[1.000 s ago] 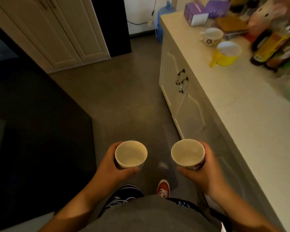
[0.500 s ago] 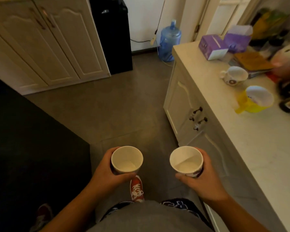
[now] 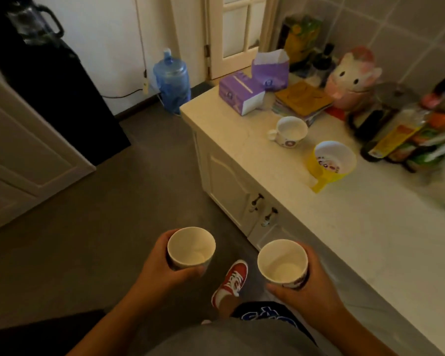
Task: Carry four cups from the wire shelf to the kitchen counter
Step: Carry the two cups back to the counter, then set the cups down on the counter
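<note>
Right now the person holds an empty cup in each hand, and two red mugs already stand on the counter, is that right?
Not quite. The head view shows the mugs are not red: one is a white mug, the other a yellow mug. The rest holds: the left hand and right hand each hold an empty cup, and both mugs stand on the counter.

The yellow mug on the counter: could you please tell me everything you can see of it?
The yellow mug stands upright on the pale kitchen counter, apart from the white mug behind it. Its outside and chunky handle are bright yellow, with the handle pointing toward the counter's front edge. The inside is white with a small printed pattern on the wall, and it looks empty. It looks like glazed ceramic or plastic; I cannot tell which. No hand touches it.
</note>
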A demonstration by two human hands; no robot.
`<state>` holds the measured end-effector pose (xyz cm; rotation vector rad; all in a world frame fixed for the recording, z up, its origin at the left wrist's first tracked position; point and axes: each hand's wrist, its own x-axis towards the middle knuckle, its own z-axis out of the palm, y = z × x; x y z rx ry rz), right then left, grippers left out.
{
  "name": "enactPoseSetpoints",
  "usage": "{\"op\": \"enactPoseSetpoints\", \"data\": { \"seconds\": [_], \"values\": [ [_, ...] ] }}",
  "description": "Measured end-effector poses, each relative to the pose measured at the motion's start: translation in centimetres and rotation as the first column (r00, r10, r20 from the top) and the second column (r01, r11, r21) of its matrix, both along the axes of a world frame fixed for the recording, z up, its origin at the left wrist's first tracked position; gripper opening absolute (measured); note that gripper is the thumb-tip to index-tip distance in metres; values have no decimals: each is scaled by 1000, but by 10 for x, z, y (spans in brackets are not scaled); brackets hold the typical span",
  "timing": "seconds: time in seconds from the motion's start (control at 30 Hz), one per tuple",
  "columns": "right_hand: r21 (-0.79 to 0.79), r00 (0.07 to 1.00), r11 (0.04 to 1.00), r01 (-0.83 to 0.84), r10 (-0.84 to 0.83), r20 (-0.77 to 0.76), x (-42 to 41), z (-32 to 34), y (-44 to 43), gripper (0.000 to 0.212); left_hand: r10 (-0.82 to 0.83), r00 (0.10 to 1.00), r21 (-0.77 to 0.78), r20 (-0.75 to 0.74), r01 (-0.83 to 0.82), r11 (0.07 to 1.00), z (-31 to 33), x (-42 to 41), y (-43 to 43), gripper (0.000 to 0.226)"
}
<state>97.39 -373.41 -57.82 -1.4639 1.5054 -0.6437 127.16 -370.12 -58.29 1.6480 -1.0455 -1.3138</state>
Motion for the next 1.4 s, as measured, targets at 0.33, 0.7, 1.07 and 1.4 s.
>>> {"op": "enactPoseSetpoints", "data": {
  "seconds": [0.33,0.7,1.07,1.4],
  "values": [
    [-21,990,991,130,-128,59,-4,-2,-99,84,-272,961,-41,43,274,961,21,-30,-156,80],
    [-131,943,934,332,-328,48,1,6,-149,81,-471,871,-71,138,483,873,22,-47,-262,81],
    [-99,810,814,573,-581,-86,36,11,-168,90,-618,718,-128,320,680,722,-3,-50,-345,81],
    [-84,668,687,721,-723,-177,52,12,-163,93,-684,616,-172,390,779,604,-37,-68,-376,83]
  ]
}}
